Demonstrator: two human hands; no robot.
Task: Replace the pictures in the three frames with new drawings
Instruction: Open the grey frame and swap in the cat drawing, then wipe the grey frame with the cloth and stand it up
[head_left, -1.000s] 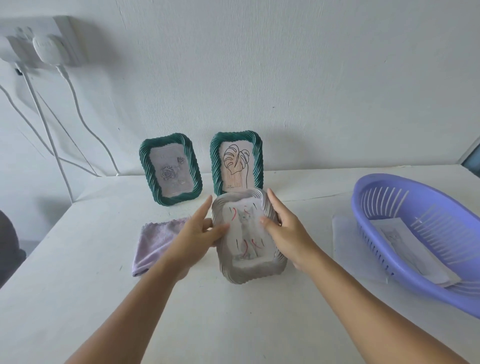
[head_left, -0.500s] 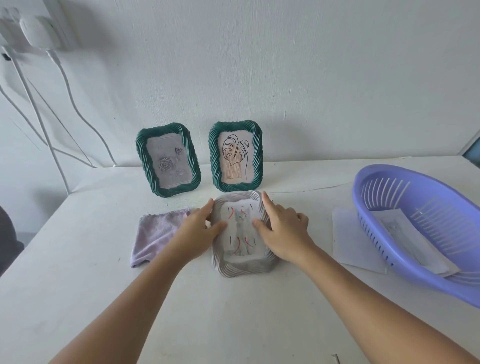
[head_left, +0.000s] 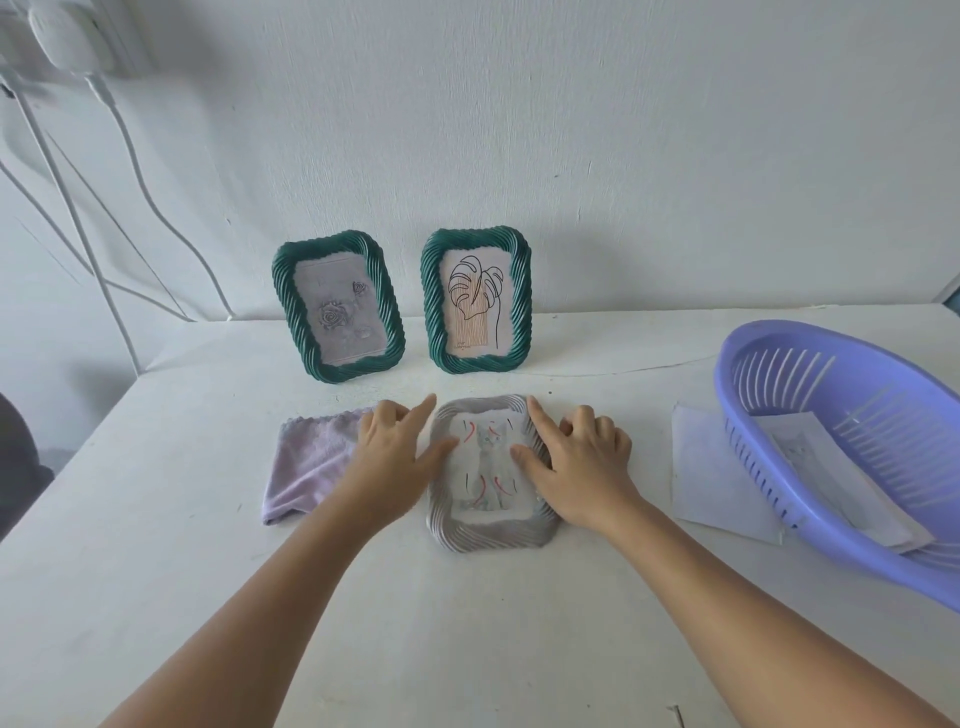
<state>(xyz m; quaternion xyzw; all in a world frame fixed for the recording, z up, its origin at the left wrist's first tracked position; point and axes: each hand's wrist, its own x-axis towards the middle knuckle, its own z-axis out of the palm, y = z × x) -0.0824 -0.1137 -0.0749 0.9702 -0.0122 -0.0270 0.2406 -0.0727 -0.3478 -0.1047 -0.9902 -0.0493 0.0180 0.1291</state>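
While the cloth (head_left: 317, 460) lies at nine o'clock for wiping, the left hand (head_left: 387, 457) and right hand (head_left: 576, 462), fingers loosely spread, press the grey frame (head_left: 488, 535) flat on the table (head_left: 467, 649), basket (head_left: 852, 499) of drawings at three o'clock.

Bare white surface (head_left: 467, 623) lies open in front of the grey frame (head_left: 491, 535). Behind it two upright green frames (head_left: 337, 306) (head_left: 475, 306) block the wall side. A purple cloth (head_left: 311, 457) lies left; a purple basket (head_left: 852, 447) and paper sheet (head_left: 711, 473) crowd the right.
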